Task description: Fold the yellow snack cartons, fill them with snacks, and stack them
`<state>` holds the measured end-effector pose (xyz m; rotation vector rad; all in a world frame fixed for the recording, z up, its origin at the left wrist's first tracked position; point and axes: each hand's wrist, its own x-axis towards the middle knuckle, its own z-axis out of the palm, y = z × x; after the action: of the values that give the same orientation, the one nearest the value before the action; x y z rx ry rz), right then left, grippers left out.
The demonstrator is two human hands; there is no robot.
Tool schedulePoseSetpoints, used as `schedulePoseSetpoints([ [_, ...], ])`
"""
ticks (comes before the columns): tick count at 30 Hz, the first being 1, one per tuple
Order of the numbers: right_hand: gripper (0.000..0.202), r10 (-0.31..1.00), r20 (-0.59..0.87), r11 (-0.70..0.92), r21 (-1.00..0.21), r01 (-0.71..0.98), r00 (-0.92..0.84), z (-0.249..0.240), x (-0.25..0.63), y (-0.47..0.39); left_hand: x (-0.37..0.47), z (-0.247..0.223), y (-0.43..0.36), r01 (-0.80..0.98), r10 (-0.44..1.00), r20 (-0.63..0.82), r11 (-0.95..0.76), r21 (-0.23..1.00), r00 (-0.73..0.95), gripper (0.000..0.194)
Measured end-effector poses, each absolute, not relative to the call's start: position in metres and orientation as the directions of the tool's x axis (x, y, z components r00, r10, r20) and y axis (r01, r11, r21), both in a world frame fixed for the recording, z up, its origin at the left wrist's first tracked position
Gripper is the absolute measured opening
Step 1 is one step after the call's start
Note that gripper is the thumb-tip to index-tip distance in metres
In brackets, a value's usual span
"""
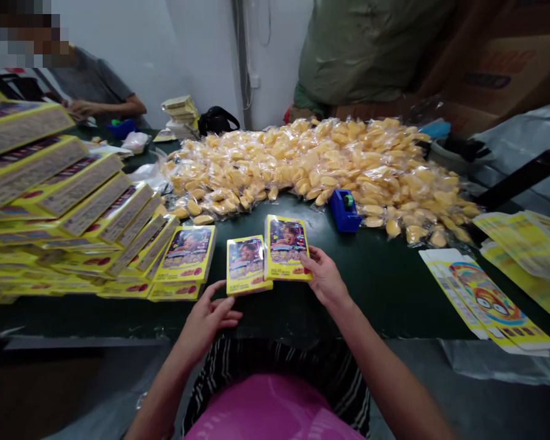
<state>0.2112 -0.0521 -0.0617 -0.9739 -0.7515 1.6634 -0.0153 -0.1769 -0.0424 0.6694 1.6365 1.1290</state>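
Note:
Two small yellow boxes are in front of me on the dark green table (376, 305). My right hand (325, 278) grips the right-hand box (286, 249) at its lower right edge, thumb on the front. That box overlaps the right edge of the left-hand box (246, 266). Beside the lower left corner of the left-hand box is my left hand (213, 311), its fingers apart and nothing held in them; the index fingertip is close to the box's edge. Both boxes show their printed fronts.
Stacked yellow boxes (132, 220) fill the left side. A heap of wrapped yellow pieces (311, 159) spans the back, with a blue tape dispenser (345, 211) before it. Flat cartons (490, 299) lie right. A person (101, 85) sits at the back left.

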Motion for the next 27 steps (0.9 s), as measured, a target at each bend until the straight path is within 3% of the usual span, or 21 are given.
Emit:
schedulePoseSetpoints([
  [2, 0.05, 0.956, -0.22, -0.28, -0.884, -0.375, -0.194, -0.063, 0.199, -0.053, -0.026, -0.042, -0.181, 0.228, 0.863, -0.312, 0.422, 0.877, -0.397, 0.055],
  [4, 0.047, 0.941, -0.218, -0.278, -0.934, -0.224, -0.258, -0.063, 0.192, -0.053, -0.033, -0.044, -0.181, 0.387, 0.882, -0.188, 0.369, 0.845, -0.431, 0.057],
  [7, 0.042, 0.932, -0.201, -0.192, -0.98, 0.061, -0.301, -0.061, 0.189, -0.045, -0.028, -0.051, -0.171, 0.337, 0.88, -0.105, 0.285, 0.897, -0.463, 0.069],
  [9, 0.037, 0.906, -0.209, -0.159, -0.974, 0.162, -0.368, -0.057, 0.187, -0.041, -0.015, -0.055, -0.163, 0.298, 0.885, -0.073, 0.231, 0.926, -0.46, 0.069],
  [13, 0.033, 0.832, -0.231, -0.185, -0.973, 0.14, -0.504, -0.045, 0.18, -0.05, 0.009, -0.05, -0.157, 0.331, 0.881, 0.046, 0.128, 0.935, -0.472, 0.053],
  [17, 0.032, 0.859, -0.119, -0.116, -0.993, 0.036, -0.497, -0.021, 0.165, -0.067, -0.001, -0.02, -0.166, 0.467, 0.836, 0.251, 0.008, 0.884, -0.488, 0.05],
  [20, 0.03, 0.836, -0.026, -0.015, -1.0, 0.023, -0.548, -0.007, 0.132, -0.066, -0.034, 0.002, -0.174, 0.547, 0.779, 0.303, 0.06, 0.835, -0.549, 0.051],
  [24, 0.028, 0.754, -0.051, 0.028, -0.994, 0.11, -0.655, -0.011, 0.076, -0.053, -0.073, 0.013, -0.194, 0.587, 0.63, 0.357, 0.199, 0.784, -0.69, 0.056],
  [27, 0.025, 0.725, 0.01, 0.15, -0.978, 0.144, -0.689, -0.019, 0.045, -0.047, -0.069, 0.013, -0.211, 0.611, 0.512, 0.489, 0.09, 0.787, -0.706, 0.054],
])
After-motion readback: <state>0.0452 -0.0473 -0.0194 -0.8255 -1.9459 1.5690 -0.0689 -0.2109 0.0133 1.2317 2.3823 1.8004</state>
